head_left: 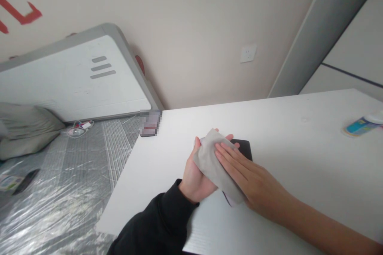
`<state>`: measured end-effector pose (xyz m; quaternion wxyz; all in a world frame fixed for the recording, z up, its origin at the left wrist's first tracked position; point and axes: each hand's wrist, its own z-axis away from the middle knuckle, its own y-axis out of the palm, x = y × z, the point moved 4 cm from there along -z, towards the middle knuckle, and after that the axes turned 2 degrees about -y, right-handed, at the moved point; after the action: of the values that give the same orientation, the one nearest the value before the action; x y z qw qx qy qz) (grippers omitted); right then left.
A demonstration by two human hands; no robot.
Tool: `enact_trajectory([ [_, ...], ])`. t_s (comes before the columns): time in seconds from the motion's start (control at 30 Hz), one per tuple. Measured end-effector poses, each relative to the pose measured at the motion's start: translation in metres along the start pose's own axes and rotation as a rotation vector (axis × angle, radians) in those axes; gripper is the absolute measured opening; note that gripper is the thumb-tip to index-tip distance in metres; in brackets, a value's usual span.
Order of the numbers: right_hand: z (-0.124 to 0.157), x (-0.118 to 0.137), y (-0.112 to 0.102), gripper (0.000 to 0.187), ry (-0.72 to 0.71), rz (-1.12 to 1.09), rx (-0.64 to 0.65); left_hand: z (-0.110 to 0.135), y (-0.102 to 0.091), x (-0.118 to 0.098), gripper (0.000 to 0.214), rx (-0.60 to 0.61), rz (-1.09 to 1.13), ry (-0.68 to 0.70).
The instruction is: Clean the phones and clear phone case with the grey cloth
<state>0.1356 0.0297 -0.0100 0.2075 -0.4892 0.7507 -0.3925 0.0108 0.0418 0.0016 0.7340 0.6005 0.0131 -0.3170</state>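
My left hand (pixel 194 179), in a black sleeve (pixel 155 219), cups a grey cloth (pixel 214 165) from below, palm up. My right hand (pixel 248 177) lies flat on top of that cloth, fingers together, pressing it. Under the cloth and my right fingers sits a flat dark rectangular object (pixel 243 148), possibly a phone, with a pale lilac edge (pixel 229 200) showing below. Its middle is hidden, and I cannot tell whether it rests on the white table (pixel 299 127) or in my left hand.
A blue and white container (pixel 362 126) lies near the table's right side. A pixelated flat item (pixel 150 122) sits at the far left corner. Beyond the left edge are a plastic-covered mattress (pixel 74 175), a grey cushion (pixel 26 129), and a white panel (pixel 80 75). A wall socket (pixel 248 53) is behind.
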Motion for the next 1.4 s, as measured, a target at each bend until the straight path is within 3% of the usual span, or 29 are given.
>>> enact_trajectory([
  [0.1, 0.002, -0.002, -0.015, 0.073, 0.015, -0.165, -0.106, 0.002, 0.000, -0.003, 0.068, -0.018, -0.042, 0.028],
  [0.17, 0.003, -0.009, -0.025, 0.063, 0.155, -0.328, -0.171, 0.002, -0.002, -0.004, 0.072, -0.041, -0.112, 0.054],
  [0.23, 0.005, -0.022, -0.029, 0.042, 0.457, -0.486, -0.221, 0.001, -0.004, -0.005, 0.073, -0.045, -0.219, 0.103],
  [0.3, 0.010, -0.036, -0.029, 0.026, 0.848, -0.631, -0.302, -0.002, -0.007, -0.004, 0.068, -0.044, -0.326, 0.161],
  [0.37, 0.015, -0.045, -0.024, 0.033, 1.164, -0.838, -0.410, -0.005, -0.011, -0.005, 0.061, -0.066, -0.379, 0.220],
  [0.43, 0.016, -0.047, -0.014, 0.042, 1.305, -1.117, -0.467, -0.008, -0.016, -0.006, 0.058, -0.100, -0.362, 0.245],
  [0.53, 0.014, -0.042, 0.000, 0.047, 1.323, -1.439, -0.420, -0.013, -0.023, -0.006, 0.054, -0.137, -0.316, 0.210],
  [0.63, 0.016, -0.036, 0.007, 0.046, 1.268, -1.527, -0.378, -0.015, -0.027, -0.001, 0.039, -0.160, -0.383, 0.169],
  [0.8, 0.011, -0.031, 0.004, 0.046, 0.941, -1.358, -0.241, -0.010, -0.017, 0.011, 0.017, -0.027, -0.644, 0.093],
  [0.9, 0.010, -0.029, -0.001, 0.047, 0.796, -1.226, -0.218, -0.004, -0.012, 0.011, 0.021, 0.030, -0.730, 0.110],
  [1.0, 0.013, -0.026, -0.003, 0.048, 0.765, -1.139, -0.212, 0.001, -0.015, 0.006, 0.030, 0.047, -0.753, 0.113],
  [1.1, 0.016, -0.021, 0.000, 0.049, 0.764, -1.195, -0.170, 0.006, -0.020, 0.003, 0.029, 0.077, -0.706, 0.071],
  [1.23, 0.020, -0.017, 0.011, 0.043, 0.871, -1.518, -0.159, 0.009, -0.019, 0.005, 0.033, 0.157, -0.595, -0.007],
  [1.4, 0.023, -0.015, 0.019, 0.051, 1.147, -1.618, -0.196, 0.005, -0.023, 0.005, 0.031, 0.012, -0.488, 0.046],
])
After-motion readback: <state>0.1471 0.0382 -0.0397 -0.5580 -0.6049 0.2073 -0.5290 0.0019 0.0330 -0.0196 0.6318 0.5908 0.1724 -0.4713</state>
